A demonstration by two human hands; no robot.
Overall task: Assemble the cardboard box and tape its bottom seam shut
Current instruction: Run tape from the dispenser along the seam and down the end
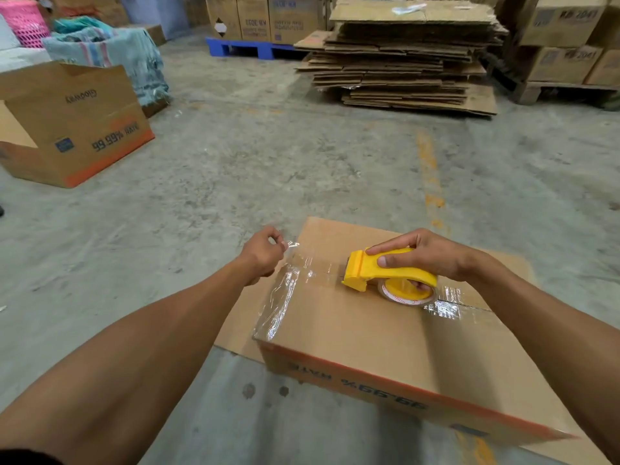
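Note:
A brown cardboard box [362, 333] with an orange stripe lies upside down on the concrete floor, its bottom flaps folded flat. Clear tape [302, 266] runs along the centre seam and shines near both ends. My right hand [419, 255] grips a yellow tape dispenser [385, 270] that rests on the seam in the middle of the box. My left hand [265, 253] pinches the loose end of the clear tape at the box's left edge, just off the cardboard. Another strip of tape lies along the left edge of the box.
An open cardboard box [73, 125] stands at the left. A tall stack of flattened cardboard [402, 58] lies ahead, with boxes on a blue pallet [248, 48] and on a wooden pallet at the right. A pink basket [25, 21] and bundled cloth sit far left.

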